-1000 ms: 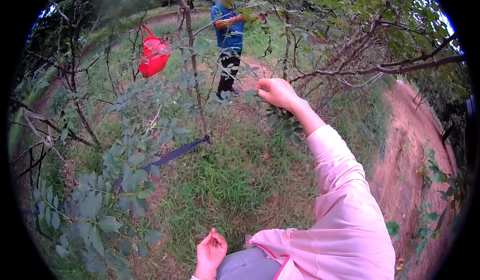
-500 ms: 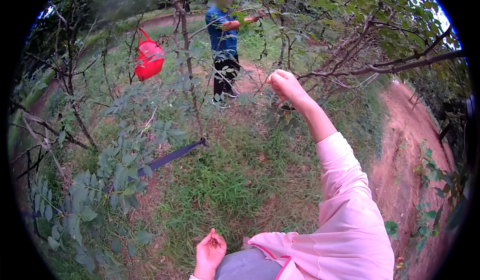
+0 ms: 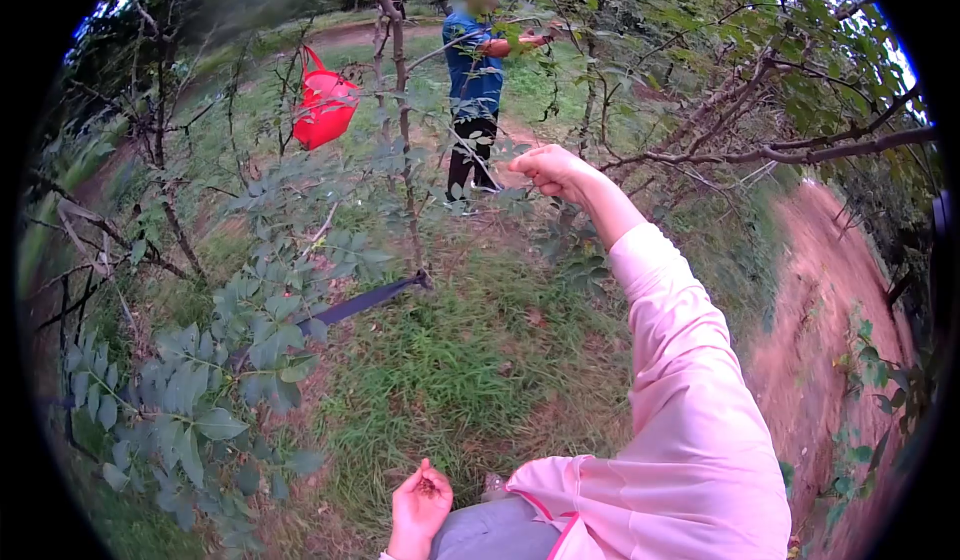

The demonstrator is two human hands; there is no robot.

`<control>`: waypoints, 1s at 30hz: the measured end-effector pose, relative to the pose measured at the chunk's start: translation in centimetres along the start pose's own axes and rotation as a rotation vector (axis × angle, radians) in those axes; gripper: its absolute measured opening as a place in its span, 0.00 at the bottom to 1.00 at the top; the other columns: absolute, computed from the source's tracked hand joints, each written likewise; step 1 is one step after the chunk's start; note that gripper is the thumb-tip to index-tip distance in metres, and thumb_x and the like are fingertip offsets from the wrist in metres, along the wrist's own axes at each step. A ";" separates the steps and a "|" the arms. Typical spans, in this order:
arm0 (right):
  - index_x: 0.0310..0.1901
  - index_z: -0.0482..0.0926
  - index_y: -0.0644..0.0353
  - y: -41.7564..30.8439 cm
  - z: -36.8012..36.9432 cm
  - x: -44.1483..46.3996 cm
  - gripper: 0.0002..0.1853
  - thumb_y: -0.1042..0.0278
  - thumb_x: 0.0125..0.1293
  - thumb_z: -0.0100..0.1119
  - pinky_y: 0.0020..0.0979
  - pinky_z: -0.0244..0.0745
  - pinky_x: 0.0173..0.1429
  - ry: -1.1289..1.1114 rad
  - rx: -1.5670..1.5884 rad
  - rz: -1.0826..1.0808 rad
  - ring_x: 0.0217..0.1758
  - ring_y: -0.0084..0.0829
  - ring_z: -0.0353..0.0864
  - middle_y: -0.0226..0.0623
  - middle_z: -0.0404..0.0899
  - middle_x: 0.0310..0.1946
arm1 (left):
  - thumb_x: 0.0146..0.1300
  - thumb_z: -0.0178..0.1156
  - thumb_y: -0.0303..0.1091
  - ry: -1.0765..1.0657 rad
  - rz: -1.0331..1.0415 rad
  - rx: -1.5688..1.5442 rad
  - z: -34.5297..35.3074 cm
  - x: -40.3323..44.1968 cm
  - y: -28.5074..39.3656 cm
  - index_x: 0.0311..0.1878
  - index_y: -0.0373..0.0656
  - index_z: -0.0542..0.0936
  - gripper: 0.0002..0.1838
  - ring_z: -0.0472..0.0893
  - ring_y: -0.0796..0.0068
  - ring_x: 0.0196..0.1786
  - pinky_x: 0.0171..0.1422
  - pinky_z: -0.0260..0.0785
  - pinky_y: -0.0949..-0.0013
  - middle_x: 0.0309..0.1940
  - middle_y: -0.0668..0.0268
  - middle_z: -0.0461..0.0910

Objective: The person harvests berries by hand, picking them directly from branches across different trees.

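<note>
My left hand (image 3: 420, 505) is low in the view, palm up with curled fingers, cupped around small brown bits (image 3: 428, 486). My right hand (image 3: 553, 172) is stretched forward among the twigs, its fingers pinched together at the tip of a leafy branch (image 3: 500, 158). What lies between those fingertips is too small to make out. Green leaves (image 3: 580, 260) hang just below my right wrist.
A person in a blue shirt (image 3: 475, 75) stands ahead among branches. A red bag (image 3: 325, 110) hangs at the upper left. A dark strap (image 3: 360, 302) crosses the grass. A thick branch (image 3: 840, 150) juts in from the right, above a dirt path (image 3: 815, 290).
My right hand drew back to the right from the leaves, then reached left again to the twigs. My left hand has stayed cupped. The view shifted slightly.
</note>
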State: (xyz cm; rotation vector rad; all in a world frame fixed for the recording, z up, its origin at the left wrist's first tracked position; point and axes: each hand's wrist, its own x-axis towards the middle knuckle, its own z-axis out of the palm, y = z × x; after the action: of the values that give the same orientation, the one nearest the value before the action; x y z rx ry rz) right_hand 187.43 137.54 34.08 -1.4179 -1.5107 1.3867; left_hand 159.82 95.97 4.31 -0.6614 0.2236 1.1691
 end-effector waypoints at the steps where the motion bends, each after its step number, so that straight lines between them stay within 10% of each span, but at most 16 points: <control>1: 0.37 0.77 0.58 0.0 0.3 0.7 0.04 0.69 0.65 0.61 0.20 0.42 0.17 -0.011 -0.037 0.004 0.16 0.12 0.53 0.19 0.63 0.22 | 0.69 0.52 0.29 -0.002 0.017 -0.001 0.0 -0.2 0.0 0.46 0.38 0.80 0.10 0.78 0.69 0.39 0.48 0.75 0.66 0.33 0.62 0.78; 17: 0.32 0.76 0.51 0.5 1.3 1.7 0.11 0.56 0.62 0.67 0.23 0.48 0.21 -0.018 -0.293 -0.131 0.18 0.14 0.58 0.18 0.66 0.20 | 0.68 0.52 0.29 -0.007 0.045 -0.054 0.0 -0.4 0.3 0.44 0.37 0.80 0.09 0.78 0.69 0.39 0.48 0.74 0.66 0.32 0.63 0.78; 27: 0.35 0.75 0.62 -2.4 3.9 -4.0 0.09 0.65 0.61 0.53 0.50 0.74 0.45 0.349 -1.264 -0.624 0.39 0.55 0.80 0.52 0.81 0.31 | 0.70 0.51 0.29 0.006 0.026 -0.027 0.3 -0.2 0.2 0.45 0.38 0.80 0.09 0.77 0.70 0.39 0.47 0.74 0.67 0.33 0.64 0.77; 30: 0.37 0.77 0.65 -3.1 5.5 -5.3 0.10 0.68 0.60 0.51 0.50 0.76 0.45 0.351 -1.415 -0.665 0.38 0.52 0.83 0.54 0.82 0.31 | 0.70 0.51 0.30 0.002 0.009 -0.026 0.4 0.0 0.5 0.45 0.39 0.80 0.09 0.78 0.68 0.39 0.48 0.74 0.66 0.32 0.63 0.78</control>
State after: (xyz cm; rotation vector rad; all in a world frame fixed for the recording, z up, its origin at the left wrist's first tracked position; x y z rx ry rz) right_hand 182.54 131.48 36.71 -1.4227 -2.4575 -0.5157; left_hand 159.32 96.36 4.44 -0.6850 0.2141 1.1814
